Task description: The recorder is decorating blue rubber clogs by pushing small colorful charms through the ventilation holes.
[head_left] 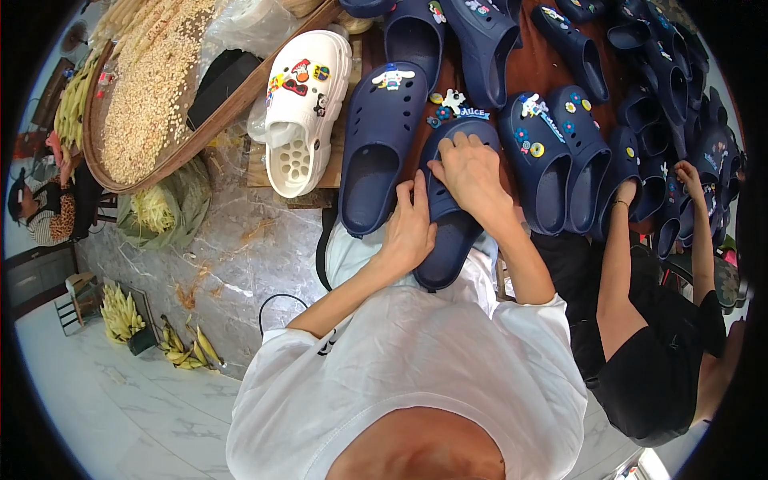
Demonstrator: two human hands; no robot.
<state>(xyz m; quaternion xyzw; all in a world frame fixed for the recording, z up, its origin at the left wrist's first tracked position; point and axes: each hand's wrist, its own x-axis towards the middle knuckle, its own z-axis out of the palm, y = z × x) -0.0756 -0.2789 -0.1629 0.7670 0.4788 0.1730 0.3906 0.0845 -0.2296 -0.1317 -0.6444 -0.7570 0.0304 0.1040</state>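
I hold a navy blue clog [448, 240] upright in front of me, toe pointing away. My left hand [410, 228] grips its left side near the opening. My right hand [472, 176] lies over the toe with fingers pressing on the top, next to small charms [452, 104] fixed there. Another navy clog [376, 152] with a white cartoon charm lies just to the left on the dark wooden table [538, 68]. A white clog [304, 104] with colourful charms lies further left.
Several navy clogs [560, 152] cover the table to the right and far side. A person in black beside me on the right reaches into them with one hand [688, 176]. A round woven tray of grain [148, 88] lies at upper left, corn cobs [120, 312] on the marble floor.
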